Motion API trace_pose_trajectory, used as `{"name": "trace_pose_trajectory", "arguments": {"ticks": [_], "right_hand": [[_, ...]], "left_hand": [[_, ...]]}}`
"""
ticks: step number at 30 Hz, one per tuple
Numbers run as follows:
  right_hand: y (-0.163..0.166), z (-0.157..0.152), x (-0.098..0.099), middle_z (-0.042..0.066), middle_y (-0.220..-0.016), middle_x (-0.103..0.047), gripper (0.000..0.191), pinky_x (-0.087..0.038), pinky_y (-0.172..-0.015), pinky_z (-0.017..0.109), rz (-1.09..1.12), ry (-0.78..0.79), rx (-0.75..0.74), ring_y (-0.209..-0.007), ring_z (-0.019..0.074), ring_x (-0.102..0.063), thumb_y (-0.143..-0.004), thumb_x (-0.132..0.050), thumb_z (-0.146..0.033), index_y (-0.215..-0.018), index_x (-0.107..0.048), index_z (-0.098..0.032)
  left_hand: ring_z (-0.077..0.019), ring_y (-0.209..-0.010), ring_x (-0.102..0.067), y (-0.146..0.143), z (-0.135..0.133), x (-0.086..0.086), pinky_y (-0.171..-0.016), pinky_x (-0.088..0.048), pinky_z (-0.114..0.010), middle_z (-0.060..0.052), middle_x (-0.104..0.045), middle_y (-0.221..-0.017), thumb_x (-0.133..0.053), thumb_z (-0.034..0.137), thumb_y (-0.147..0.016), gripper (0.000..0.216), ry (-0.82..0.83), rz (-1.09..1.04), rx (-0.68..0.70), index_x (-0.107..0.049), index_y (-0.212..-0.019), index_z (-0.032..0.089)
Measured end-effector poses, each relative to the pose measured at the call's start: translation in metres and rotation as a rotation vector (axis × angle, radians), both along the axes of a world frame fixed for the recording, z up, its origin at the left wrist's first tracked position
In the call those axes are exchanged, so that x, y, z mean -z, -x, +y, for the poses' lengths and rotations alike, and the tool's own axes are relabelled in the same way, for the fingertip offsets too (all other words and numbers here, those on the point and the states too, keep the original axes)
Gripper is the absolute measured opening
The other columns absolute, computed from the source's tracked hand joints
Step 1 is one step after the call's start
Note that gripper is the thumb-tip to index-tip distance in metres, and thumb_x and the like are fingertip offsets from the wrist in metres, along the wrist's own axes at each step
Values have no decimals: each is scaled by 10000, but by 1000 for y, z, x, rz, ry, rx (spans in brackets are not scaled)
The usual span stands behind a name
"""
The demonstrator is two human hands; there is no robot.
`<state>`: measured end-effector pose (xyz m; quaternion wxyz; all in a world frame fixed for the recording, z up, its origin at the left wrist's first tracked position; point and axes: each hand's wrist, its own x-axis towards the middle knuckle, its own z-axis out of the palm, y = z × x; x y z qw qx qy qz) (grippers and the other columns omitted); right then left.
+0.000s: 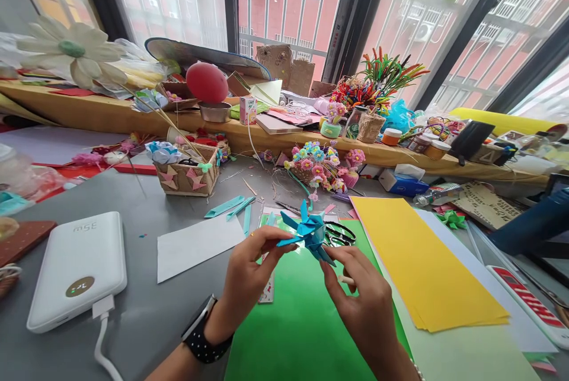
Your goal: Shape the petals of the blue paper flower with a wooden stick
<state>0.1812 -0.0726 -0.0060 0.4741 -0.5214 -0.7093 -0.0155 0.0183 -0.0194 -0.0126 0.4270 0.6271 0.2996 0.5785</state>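
left hand point(248, 277) and right hand point(362, 295), fingertips nearly closed, pinch the flower point(312, 230) at left and near petals, best softly, to keep folds crisp.

Pwr bank point(80, 253): "35W", upside down, well apart fr. back edge of desk point(149, 316). Display point(80, 287) digits unreadable.

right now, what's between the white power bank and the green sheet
In the head view, a white paper sheet and the left forearm with its watch.

Black watch strap point(208, 342) with white dots, thin gold ring point(252, 234), pale bracelet point(418, 372).
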Motion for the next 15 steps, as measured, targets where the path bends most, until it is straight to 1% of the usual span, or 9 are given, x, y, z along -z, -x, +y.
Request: {"name": "trace_pose_trajectory", "arguments": {"ticks": [4,7,12,15], "right_hand": [[0,-1,0,62,-810,-621,154,-524,-512,214,24,25,-36,-705,149,-603,-822,-508,-138,-941,-601,-168],[-1,-2,0,64,-812,-616,155,-523,-518,213,35,32,-55,-714,149,-600,-820,-514,-132,-945,-602,-165],[-1,-3,-1,60,-815,-617,159,-510,-492,195,39,28,-88,-695,136,-592,-810,-530,-120,-945,-601,-166],[-1,-3,-2,59,-816,-621,159,-491,-457,182,35,37,-101,-696,135,-592,-807,-529,-114,-939,-601,-168]], "left_hand": [[-118,-743,-666,3,4,-7,-705,-563,-187,24,-651,-792,-598,128,-772,105,106,-122,110,-654,-824,199],[-110,-722,-664,5,8,-11,-693,-565,-174,26,-658,-762,-622,152,-758,74,153,-169,177,-672,-797,190],[-105,-661,-661,11,15,-14,-647,-571,-173,29,-650,-719,-657,163,-729,54,172,-176,272,-686,-770,183],[-111,-670,-656,13,16,-14,-648,-574,-187,21,-649,-730,-660,154,-724,62,165,-165,288,-691,-770,183]]}}
